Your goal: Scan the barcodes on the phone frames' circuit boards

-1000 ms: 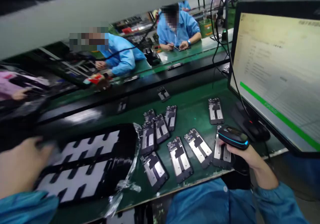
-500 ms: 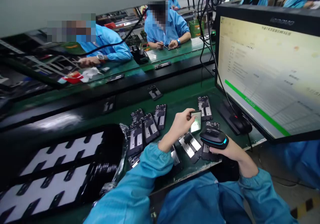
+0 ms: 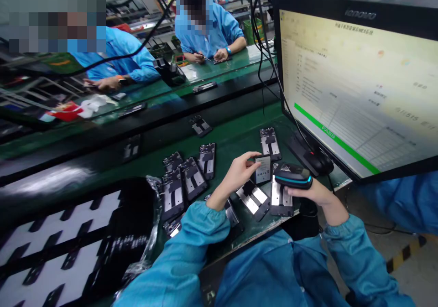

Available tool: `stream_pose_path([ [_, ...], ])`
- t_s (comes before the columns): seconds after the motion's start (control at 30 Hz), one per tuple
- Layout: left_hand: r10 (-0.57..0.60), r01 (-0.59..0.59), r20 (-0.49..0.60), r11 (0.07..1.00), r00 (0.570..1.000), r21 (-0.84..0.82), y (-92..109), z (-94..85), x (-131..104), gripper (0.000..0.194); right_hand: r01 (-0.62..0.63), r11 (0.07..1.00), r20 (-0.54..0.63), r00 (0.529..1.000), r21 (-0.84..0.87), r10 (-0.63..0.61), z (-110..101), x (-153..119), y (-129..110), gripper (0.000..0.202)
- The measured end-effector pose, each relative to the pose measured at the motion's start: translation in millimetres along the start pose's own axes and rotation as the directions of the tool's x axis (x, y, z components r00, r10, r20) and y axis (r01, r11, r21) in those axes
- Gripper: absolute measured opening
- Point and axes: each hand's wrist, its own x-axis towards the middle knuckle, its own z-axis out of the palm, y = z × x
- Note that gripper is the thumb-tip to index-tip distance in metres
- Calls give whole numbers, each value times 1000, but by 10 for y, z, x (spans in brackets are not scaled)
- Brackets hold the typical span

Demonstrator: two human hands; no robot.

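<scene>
Between the thumb and fingers of my left hand is a battery with a printed label, held upright by its top left edge. My right hand is closed around a black scanner with a blue light strip, just right of the battery. Below the battery an open phone frame lies on the green table. Another phone frame lies partly under the scanner, and a third lies behind the battery. Several more phone frames are grouped left of my left hand.
A black tray with white batteries and crinkled plastic fills the lower left. The monitor stands at the right, showing a green PASS bar. Cables hang beside it. Across the black conveyor, two people in blue work at a green bench.
The view has shifted, so the scene sits further left. The green glow on the battery is gone, and its label now shows. Both hands keep their holds.
</scene>
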Motion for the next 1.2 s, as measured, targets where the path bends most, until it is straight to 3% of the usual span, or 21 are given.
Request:
stream_pose_path([
  [0.1, 4, 7, 105, 994, 995, -106, 8, 168, -53, 39, 6, 993, -65, 998, 115, 2, -164, 73, 44, 32],
  [0.2, 0, 30, 193, 988, 981, -149, 26, 425, -135, 38, 3, 983, -94, 995, 182, 14, -269, 161, 95, 30],
  [0.33, 150, -141, 174, 988, 973, -66, 71, 675, -252, 29, -36, 973, -106, 992, 226, 61, -311, 211, 132, 35],
  [0.43, 224, -227, 87, 973, 971, 28, 68, 730, -303, 26, -59, 969, -113, 990, 241, 88, -307, 210, 134, 33],
  [0.63, 102, -103, -57, 995, 993, -9, -25, 766, -237, 24, -84, 963, -119, 986, 255, 117, -286, 200, 115, 35],
  [0.7, 137, -135, -39, 990, 990, 44, -36, 741, -205, 24, -88, 963, -121, 985, 253, 122, -284, 215, 117, 35],
  [0.87, 284, -316, 142, 891, 948, 325, -33, 742, -311, 26, -74, 970, -149, 983, 232, 110, -285, 247, 100, 33],
  [0.97, 192, -197, 56, 876, 980, 441, -4, 963, -549, 49, -16, 979, -244, 968, 203, 66, -260, 82, 53, 34],
  [1.03, 102, -85, -22, 914, 994, 396, 49, 1194, -732, 66, 24, 985, -317, 948, 172, 32, -201, -141, 36, 33],
  [1.13, -5, 26, -135, 987, 991, 156, 174, 1514, -891, 68, 25, 993, -347, 938, 116, 17, -57, -510, 84, 29],
  [1.2, -98, 86, -241, 994, 966, -63, 246, 1592, -857, 63, 33, 996, -371, 929, 78, -2, 20, -669, 164, 29],
])
